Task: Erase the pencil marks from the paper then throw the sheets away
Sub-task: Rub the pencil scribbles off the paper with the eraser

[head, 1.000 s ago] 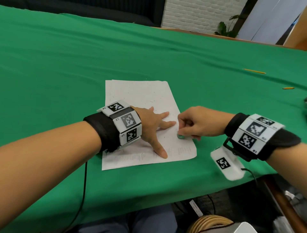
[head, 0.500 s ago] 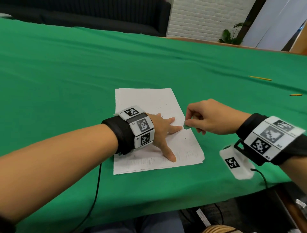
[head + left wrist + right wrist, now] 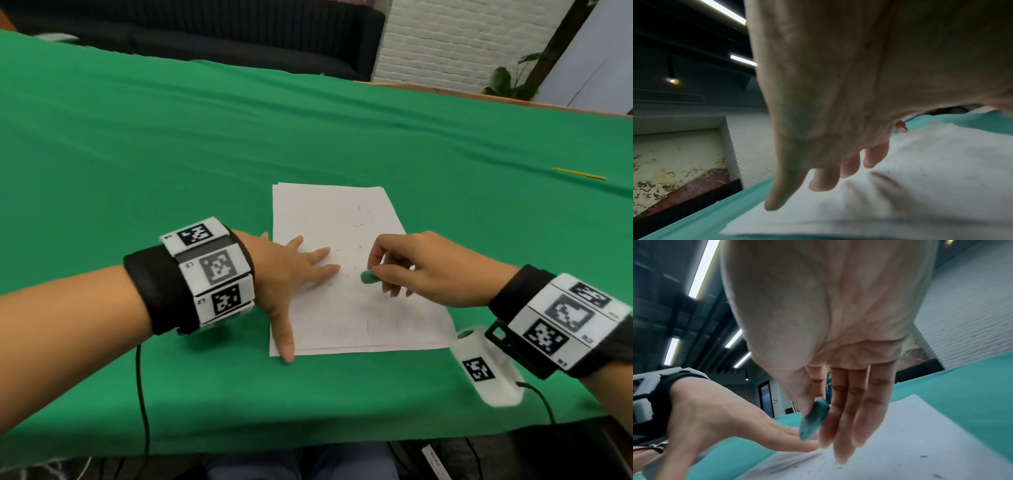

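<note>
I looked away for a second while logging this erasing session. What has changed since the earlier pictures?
The right hand, pinching the green eraser, lifted from the near edge of the paper and moved up the sheet. The left hand slid toward the left edge, still pressing the paper flat.

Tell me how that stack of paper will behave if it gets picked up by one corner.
The paper is thin loose sheets lying flat on the green cloth, so it would probably droop. The staggered near edges suggest the sheets are unbound and may fan apart. The left hand presses them flat, likely because they slide easily.
</note>
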